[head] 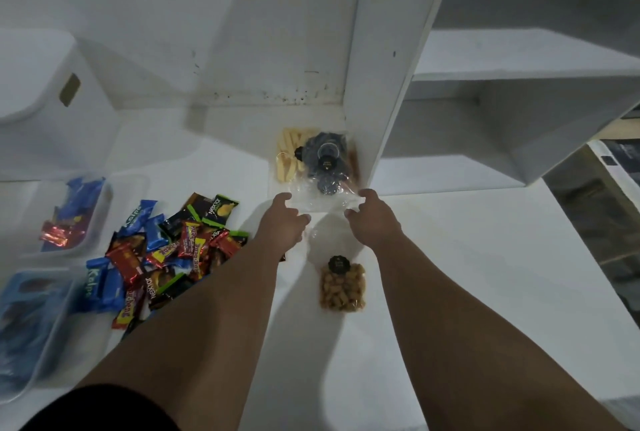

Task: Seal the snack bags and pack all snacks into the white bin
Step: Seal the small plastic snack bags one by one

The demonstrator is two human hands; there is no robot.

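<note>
One white upright (381, 84) beside clear bag (323, 170)

Left on the table (450, 292): snack-bar heap (166, 250), two tubs (110, 198) further left — white bin (52, 101) behind them. Beside the shelf upright (388, 84): cookie bag (325, 160) overlapping stick bag (285, 153), nut bag (343, 286) in front.

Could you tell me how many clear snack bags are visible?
3: dark cookies bag, held by left hand and right hand; yellow sticks bag left of it; brown snacks bag nearer the camera. More may be hidden behind.
</note>
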